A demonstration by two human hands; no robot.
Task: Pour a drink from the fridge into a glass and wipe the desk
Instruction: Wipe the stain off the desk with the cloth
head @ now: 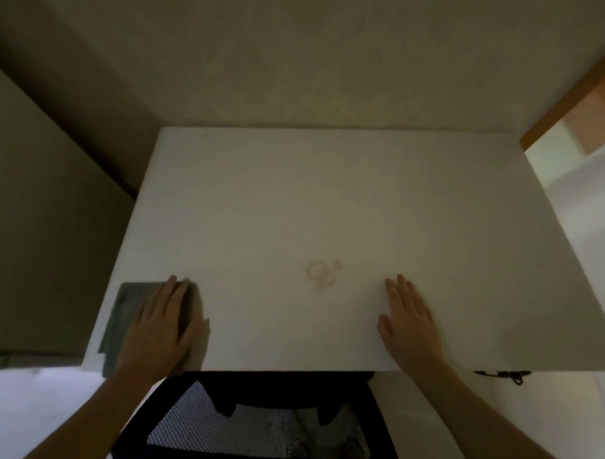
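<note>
A white desk (329,196) fills the middle of the head view. Faint pinkish ring stains (322,273) mark its surface near the front centre. A grey cloth (126,312) lies flat at the desk's front left corner, partly hanging past the edge. My left hand (164,327) presses flat on the cloth, fingers together. My right hand (407,322) rests flat on the bare desk to the right of the stains, fingers slightly apart, holding nothing. No glass, drink or fridge is visible.
A black mesh-backed chair (260,427) stands tucked under the desk's front edge. A small dark cable or clip (505,374) sticks out at the front right edge. Walls enclose the desk behind and to the left; a wooden door frame (573,91) is at the right.
</note>
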